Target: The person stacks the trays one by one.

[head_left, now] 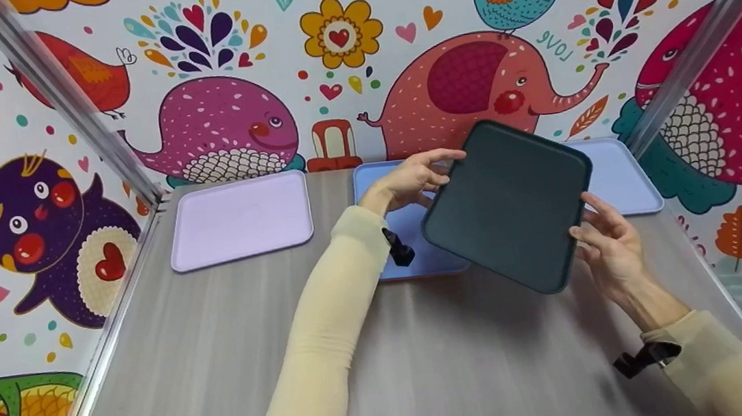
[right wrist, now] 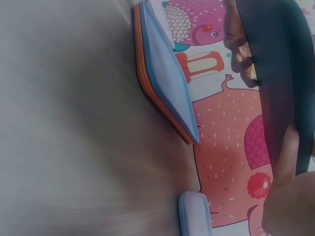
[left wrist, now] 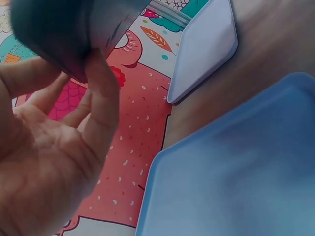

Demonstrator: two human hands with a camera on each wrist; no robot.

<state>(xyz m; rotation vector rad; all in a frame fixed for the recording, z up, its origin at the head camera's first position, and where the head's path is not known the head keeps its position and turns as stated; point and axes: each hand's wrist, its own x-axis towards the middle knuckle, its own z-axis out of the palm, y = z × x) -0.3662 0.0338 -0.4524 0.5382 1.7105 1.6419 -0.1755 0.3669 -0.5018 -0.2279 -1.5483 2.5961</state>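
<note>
A dark green tray (head_left: 509, 207) is held tilted in the air between both hands. My left hand (head_left: 409, 180) pinches its upper left edge, and in the left wrist view the fingertips and thumb (left wrist: 101, 93) close on that rim. At the lower right edge, my right hand (head_left: 613, 244) grips the tray, thumb on the near face. Below the tray lies a blue tray (head_left: 409, 238), partly covered by it and the left forearm. The right wrist view shows an orange tray (right wrist: 143, 78) directly beneath the blue one.
A lilac tray (head_left: 241, 220) lies on the left of the grey table (head_left: 222, 361). A light blue tray (head_left: 623, 178) lies at the back right, partly hidden. The patterned wall (head_left: 334, 115) stands behind, with metal posts (head_left: 66, 95) at the corners.
</note>
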